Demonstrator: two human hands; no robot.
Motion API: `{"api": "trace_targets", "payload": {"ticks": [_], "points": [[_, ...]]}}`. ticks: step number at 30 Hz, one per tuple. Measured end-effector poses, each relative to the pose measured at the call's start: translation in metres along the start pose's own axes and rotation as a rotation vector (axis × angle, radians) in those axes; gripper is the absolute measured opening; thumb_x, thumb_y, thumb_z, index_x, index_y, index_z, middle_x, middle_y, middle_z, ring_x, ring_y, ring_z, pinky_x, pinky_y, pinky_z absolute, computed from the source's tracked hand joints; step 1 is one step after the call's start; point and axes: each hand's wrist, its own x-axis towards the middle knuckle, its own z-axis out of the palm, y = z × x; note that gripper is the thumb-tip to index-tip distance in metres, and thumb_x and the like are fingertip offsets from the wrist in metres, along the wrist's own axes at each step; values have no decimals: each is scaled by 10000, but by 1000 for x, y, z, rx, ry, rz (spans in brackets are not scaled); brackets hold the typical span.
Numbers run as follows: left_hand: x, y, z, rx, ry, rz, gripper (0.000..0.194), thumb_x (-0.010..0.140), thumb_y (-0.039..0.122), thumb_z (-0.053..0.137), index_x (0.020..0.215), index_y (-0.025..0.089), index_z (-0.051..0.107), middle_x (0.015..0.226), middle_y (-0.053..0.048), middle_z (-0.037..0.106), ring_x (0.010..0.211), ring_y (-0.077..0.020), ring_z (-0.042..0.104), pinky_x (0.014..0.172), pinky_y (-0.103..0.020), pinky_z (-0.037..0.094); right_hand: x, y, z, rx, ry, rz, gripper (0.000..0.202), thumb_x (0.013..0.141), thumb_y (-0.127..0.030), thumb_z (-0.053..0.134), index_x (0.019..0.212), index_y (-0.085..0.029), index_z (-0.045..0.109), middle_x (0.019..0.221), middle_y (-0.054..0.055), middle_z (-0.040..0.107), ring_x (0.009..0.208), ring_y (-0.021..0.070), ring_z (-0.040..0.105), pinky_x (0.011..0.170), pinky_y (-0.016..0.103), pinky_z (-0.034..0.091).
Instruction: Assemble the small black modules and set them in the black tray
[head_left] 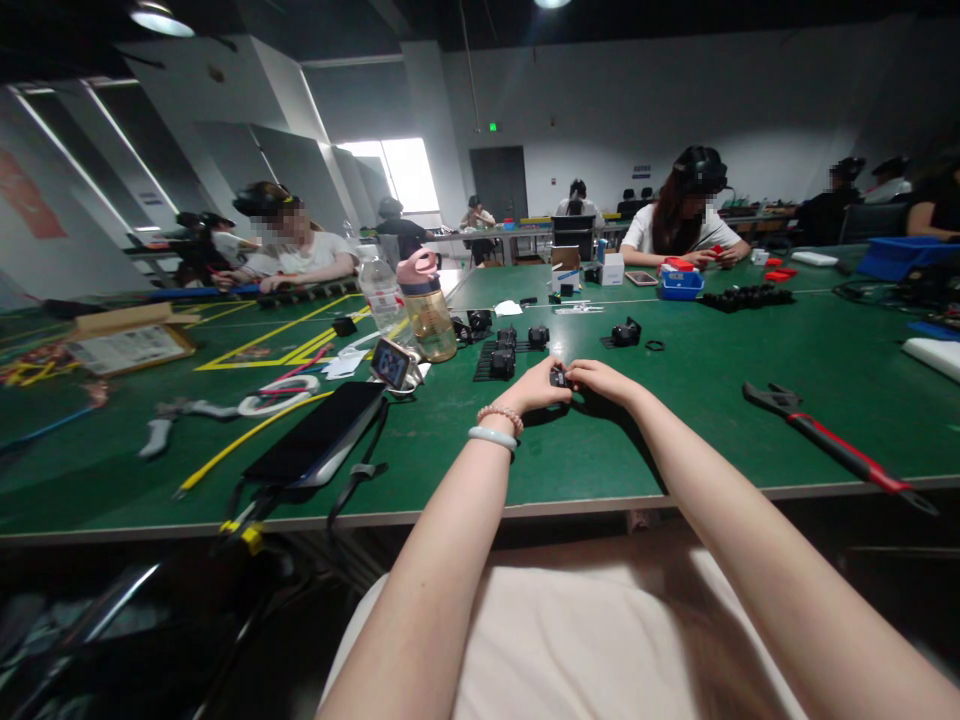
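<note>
Near the middle of the green table [585,450], my left hand [541,386] is closed round a small black part [558,377]. My right hand [600,380] meets it from the right, its fingertips pinched at the part's right side. Most of the part is hidden by the fingers. Just beyond my left hand lie black parts [501,358] in a cluster, with another black part [538,337] beside them. Farther right are a black part [625,333] and a small black ring [655,346].
An adjustable wrench [832,443] with red-black handles lies right. To the left are a black power bank or phone-like device [319,435], a yellow cable [247,440], pliers [180,415] and a pink-lidded bottle [430,310]. Two people sit across the table.
</note>
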Motion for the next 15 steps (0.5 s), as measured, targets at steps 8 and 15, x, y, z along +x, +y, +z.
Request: {"api": "trace_targets", "payload": {"ticks": [8,15], "points": [[-2,5,-1,-3,6,-28,428,542,272,566,936,140,467,812,-17,534,700,-132,489,625,-252,403,2,5,0,0,3,-3,229,668,-346,451,737,-151,549,597,-11,503,570,92,447,544,208,336],[-1,3,0,-10,5,-12,437,535,273,571,941,146,464,817,-12,533,702,-128,487,625,-247,402,1,2,0,-3,8,3,232,666,-347,447,730,-150,554,599,-11,506,569,91,445,546,207,336]]}}
